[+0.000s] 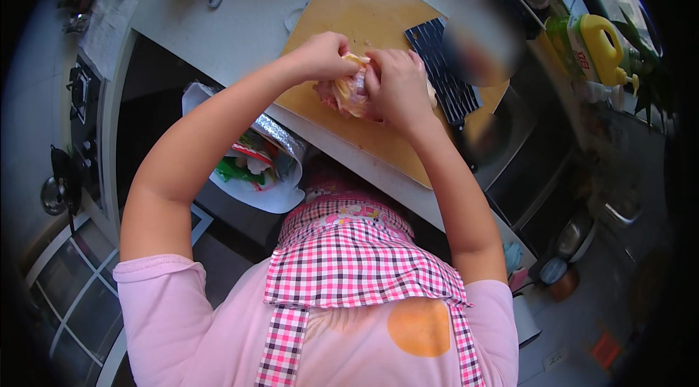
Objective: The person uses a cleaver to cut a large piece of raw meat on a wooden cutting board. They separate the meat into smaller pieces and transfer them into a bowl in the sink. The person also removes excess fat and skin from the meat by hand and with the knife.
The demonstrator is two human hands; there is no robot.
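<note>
Over the wooden cutting board [328,5], both my hands grip a piece of raw chicken [351,96] with pale pink flesh and yellowish skin. My left hand [325,54] pinches its upper edge with closed fingers. From the other side, my right hand [399,87] wraps round the meat and covers much of it. A black-bladed cleaver [443,59] with a pale streaked pattern lies on the right part of the board, just beyond my right hand. Its dark handle [463,148] points toward me.
Below the counter edge hangs an open bag [277,200] with a silvery lining and crumpled wrappers inside. A yellow jug [601,48] stands at the right. A gas stove [85,114] is at the far left. The pale countertop [247,8] extends left of the board.
</note>
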